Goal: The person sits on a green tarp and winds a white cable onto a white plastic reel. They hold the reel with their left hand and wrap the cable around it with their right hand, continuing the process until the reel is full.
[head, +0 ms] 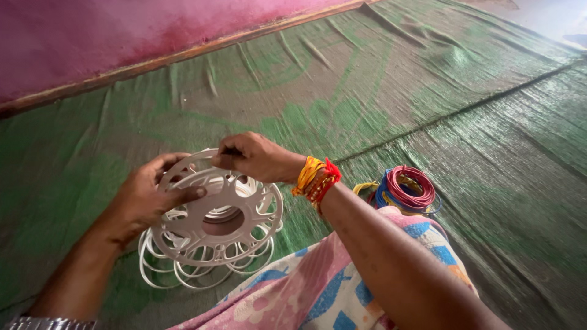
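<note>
White plastic spool (217,223), round with spoked, cut-out flanges, sits tilted between both hands just above the floor, its lower flange close to or resting on the green woven mat (379,104). The left hand (147,198) cups the spool's left rim, its fingers (183,194) curled over the upper flange with the thumb laid across the face, apparently to keep the reel from turning or tipping. The right hand (254,156) comes in over the top edge, its fingers (227,160) pinched narrowly together at the rim; whether they hold a wire end or only the plastic I cannot tell. Its wrist carries a stack of orange and red bangles (316,181). Just beyond that forearm, a loose coil of red, blue and yellow wire (406,189) lies flat on the mat, near the person's knee, which is covered in pink and blue patterned cloth (342,287). A pink wall (122,30) meets the mat along a wooden skirting strip.
</note>
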